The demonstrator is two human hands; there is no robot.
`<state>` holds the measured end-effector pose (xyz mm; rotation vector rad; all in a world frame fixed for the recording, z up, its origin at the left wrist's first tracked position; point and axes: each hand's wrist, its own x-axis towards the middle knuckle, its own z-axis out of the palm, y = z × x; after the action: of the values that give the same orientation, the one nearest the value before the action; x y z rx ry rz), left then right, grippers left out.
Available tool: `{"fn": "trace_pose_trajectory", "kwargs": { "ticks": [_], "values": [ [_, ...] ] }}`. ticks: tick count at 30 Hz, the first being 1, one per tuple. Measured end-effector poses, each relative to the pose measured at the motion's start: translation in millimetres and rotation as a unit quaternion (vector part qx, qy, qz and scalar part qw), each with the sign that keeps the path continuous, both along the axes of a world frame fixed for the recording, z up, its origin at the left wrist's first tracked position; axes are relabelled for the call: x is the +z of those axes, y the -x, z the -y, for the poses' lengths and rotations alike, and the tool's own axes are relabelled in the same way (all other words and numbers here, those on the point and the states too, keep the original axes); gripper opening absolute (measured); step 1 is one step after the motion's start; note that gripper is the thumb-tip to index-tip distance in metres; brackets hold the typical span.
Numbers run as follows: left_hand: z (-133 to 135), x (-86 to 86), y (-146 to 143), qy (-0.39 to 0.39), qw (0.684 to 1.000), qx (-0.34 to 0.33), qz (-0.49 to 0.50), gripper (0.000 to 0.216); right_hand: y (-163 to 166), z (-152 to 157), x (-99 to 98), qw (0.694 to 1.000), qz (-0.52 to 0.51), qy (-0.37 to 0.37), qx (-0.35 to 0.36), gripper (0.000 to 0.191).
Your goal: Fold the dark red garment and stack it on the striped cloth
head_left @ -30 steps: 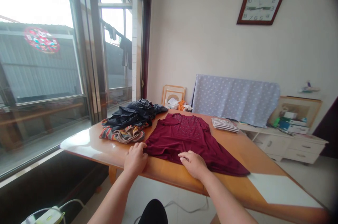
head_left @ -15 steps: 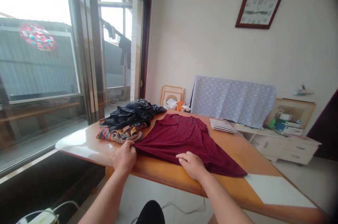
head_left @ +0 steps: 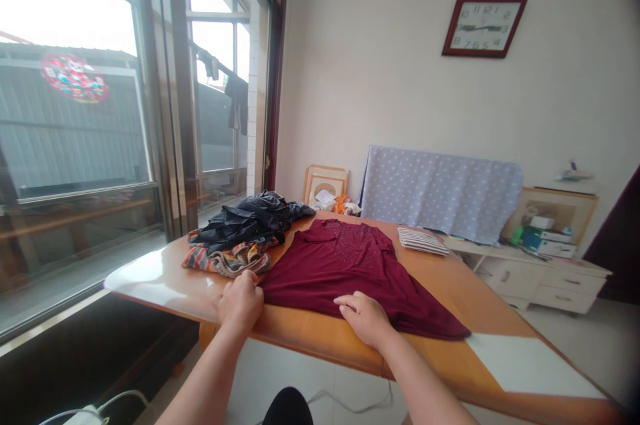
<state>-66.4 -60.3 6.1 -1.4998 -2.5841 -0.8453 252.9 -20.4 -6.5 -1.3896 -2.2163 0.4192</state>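
One maroon shirt point(head_left: 345, 265) lies flat at the middle of the table point(head_left: 300, 333). Left hand point(head_left: 241, 301), fingers curled, pinches its corner by the table's near edge; right hand point(head_left: 365, 315) presses its hem, fingers together. Clothes pile point(head_left: 240, 233): table's left end.

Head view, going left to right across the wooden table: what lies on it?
heap of dark and striped clothes → spread-out dark red top → small folded striped cloth → flat white rectangular sheet
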Motion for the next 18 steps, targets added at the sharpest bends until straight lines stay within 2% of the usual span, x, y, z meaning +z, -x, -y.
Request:
{"fn": "trace_pose_trajectory", "kwargs": {
  "ticks": [5,8,10,12,15,18],
  "values": [
    [0.3,3.3,-5.1,-0.009,0.999,0.011,-0.041,0.023,-0.6,1.6,1.8,1.000,0.003,-0.001,0.000,0.032],
    [2.5,8.8,-22.4,-0.040,0.996,-0.018,-0.083,0.021,-0.6,3.3,4.3,1.000,0.009,-0.002,-0.004,0.032],
    [2.5,12.7,-41.3,-0.055,0.991,-0.076,-0.096,0.020,0.1,4.8,6.5,1.000,0.017,-0.001,-0.007,0.032],
    [0.7,15.4,-64.8,-0.064,0.980,-0.166,-0.087,0.019,1.0,6.4,9.0,1.000,0.025,0.001,-0.014,0.032],
    [-4.1,14.6,-102.2,-0.071,0.945,-0.314,-0.051,0.018,1.6,8.0,12.2,0.999,0.036,0.003,-0.026,0.031],
    [-9.1,7.7,-130.7,-0.076,0.915,-0.395,-0.025,0.018,0.0,6.2,12.6,0.999,0.028,0.003,-0.018,0.032]
  ]
}}
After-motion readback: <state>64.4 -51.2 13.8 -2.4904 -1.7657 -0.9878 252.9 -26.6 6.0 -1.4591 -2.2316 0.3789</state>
